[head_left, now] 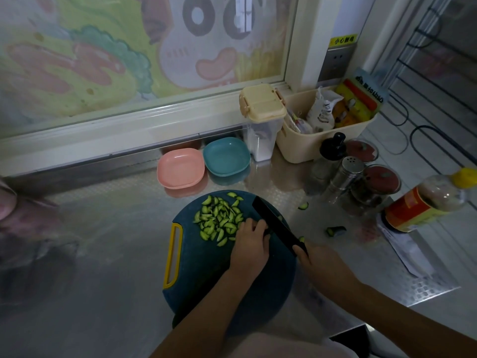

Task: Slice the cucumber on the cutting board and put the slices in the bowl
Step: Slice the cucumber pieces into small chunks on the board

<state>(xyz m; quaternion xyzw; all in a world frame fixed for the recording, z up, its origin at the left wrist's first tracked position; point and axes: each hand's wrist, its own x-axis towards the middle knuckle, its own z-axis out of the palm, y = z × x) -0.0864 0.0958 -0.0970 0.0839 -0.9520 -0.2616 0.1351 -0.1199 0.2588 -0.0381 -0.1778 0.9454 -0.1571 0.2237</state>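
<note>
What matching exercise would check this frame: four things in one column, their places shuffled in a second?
1 green cucumber slices
2 black knife
3 pink square bowl
4 dark cucumber end piece

A left of the teal square bowl
B on the round blue cutting board
C on the steel counter, right of that board
D gripped by the right hand

Pairs: 1-B, 2-D, 3-A, 4-C

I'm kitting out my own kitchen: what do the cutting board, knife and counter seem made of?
Cutting board: probably plastic, matte dark blue with a yellow handle. Knife: matte black blade, coated steel or ceramic, unclear which. Counter: likely stainless steel, shiny, mirrors the pink bowl.
</note>
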